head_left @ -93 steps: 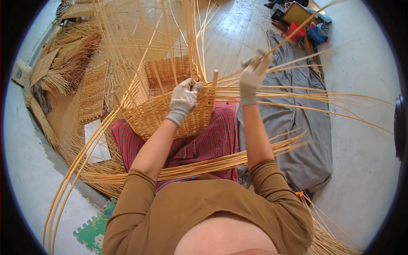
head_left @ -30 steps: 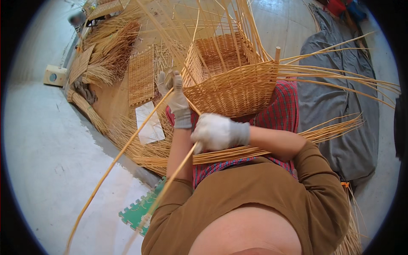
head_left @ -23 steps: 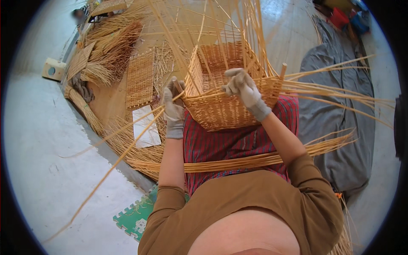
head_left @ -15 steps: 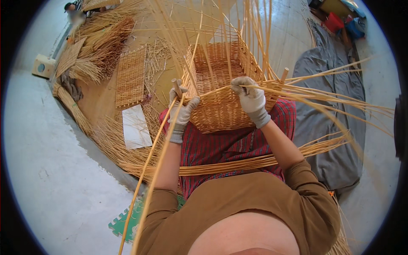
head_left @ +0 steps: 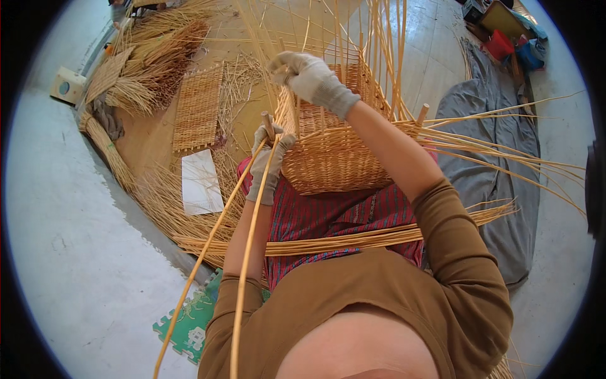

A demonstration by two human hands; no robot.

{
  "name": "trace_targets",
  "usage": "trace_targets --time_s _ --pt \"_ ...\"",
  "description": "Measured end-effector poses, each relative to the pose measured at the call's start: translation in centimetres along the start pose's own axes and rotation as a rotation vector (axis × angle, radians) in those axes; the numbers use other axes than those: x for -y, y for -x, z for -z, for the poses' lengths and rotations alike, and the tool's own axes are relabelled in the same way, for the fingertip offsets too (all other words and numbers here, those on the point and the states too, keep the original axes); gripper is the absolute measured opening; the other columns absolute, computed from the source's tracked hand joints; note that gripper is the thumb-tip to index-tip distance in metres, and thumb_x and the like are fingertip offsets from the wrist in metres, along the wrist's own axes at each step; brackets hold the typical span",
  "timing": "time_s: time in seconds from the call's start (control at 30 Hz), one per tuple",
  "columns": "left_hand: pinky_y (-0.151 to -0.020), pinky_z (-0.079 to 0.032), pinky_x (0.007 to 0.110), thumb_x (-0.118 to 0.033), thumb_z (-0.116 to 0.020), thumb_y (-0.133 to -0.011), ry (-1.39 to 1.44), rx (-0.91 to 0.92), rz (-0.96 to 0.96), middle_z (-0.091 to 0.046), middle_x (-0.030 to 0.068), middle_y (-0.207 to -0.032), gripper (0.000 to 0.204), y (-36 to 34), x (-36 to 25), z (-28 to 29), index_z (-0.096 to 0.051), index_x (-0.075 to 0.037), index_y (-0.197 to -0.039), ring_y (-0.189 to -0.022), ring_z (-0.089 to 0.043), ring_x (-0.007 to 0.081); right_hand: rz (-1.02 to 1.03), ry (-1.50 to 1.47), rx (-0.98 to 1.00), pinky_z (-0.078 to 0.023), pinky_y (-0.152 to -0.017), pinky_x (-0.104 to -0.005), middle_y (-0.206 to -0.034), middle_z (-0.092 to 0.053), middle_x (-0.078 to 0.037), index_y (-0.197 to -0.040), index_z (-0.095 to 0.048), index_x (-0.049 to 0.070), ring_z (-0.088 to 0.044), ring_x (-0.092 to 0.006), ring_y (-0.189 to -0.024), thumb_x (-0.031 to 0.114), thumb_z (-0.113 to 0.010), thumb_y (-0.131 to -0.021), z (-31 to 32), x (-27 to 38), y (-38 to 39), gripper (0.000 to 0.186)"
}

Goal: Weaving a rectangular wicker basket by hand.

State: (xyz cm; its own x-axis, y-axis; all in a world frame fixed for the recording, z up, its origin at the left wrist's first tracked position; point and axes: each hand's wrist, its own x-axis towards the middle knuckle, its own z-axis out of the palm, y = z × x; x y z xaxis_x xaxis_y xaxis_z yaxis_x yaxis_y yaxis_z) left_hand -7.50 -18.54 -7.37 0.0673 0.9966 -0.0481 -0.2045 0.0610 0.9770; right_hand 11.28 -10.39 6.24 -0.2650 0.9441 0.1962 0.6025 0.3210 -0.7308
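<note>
Bracing basket corner: left grip on post, right grip raised

From my end: basket sits on the lap cloth, long wall nearest me. Left grip clamped round the corner post; two long rods run from that corner down past the left forearm. Right grip up over the basket's left side, fingers curled; can't tell whether they pinch anything. Uprights rise off the right side, loose ends stick out right, bundle lies across the lap.

Risks, my read: if I let the left grip slacken, the rods could spring and loosen the corner. Right arm swung low could snag or bend uprights. Basket has only cloth under it, so a hard pull might tip or slide it. Too sharp a bend at the post could crack a rod.
</note>
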Motion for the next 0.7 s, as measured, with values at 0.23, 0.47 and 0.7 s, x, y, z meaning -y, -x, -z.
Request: trace_targets --time_s 0.23,0.47,0.7 --pt "-0.088 -0.054 0.030 0.000 -0.078 -0.087 -0.025 -0.061 -0.001 -0.060 -0.0015 -0.095 0.028 0.1 0.5 0.1 -0.062 -0.011 -0.108 -0.092 -0.063 0.0127 -0.082 -0.005 -0.286 -0.055 -0.090 -0.0407 -0.129 -0.061 -0.021 -0.165 -0.010 0.027 -0.064 -0.0285 -0.106 0.015 -0.062 -0.098 -3.1 -1.2 2.1 0.085" --pt "-0.092 -0.052 0.030 0.002 -0.074 -0.090 0.090 -0.105 -0.117 -0.062 0.0013 -0.106 0.032 1.2 1.5 0.1 -0.060 -0.008 -0.117 -0.098 -0.062 0.0166 -0.237 -1.118 -0.697 -0.059 -0.069 -0.0261 -0.104 -0.074 -0.010 -0.132 -0.055 0.013 -0.069 -0.0149 -0.081 0.004 -0.055 -0.105 -2.8 -5.4 18.3 0.029" --pt "-0.087 -0.055 0.036 -0.006 -0.064 -0.100 -0.378 -0.190 -0.442 -0.064 0.0115 -0.128 0.034 6.3 -2.0 -6.3 -0.056 -0.006 -0.132 -0.103 -0.066 0.0208 -0.103 -1.151 -0.904 -0.060 -0.068 -0.0279 -0.112 -0.073 -0.013 -0.125 -0.058 0.014 -0.072 -0.0196 -0.098 0.003 -0.060 -0.102 -1.1 -10.2 21.3 0.026"
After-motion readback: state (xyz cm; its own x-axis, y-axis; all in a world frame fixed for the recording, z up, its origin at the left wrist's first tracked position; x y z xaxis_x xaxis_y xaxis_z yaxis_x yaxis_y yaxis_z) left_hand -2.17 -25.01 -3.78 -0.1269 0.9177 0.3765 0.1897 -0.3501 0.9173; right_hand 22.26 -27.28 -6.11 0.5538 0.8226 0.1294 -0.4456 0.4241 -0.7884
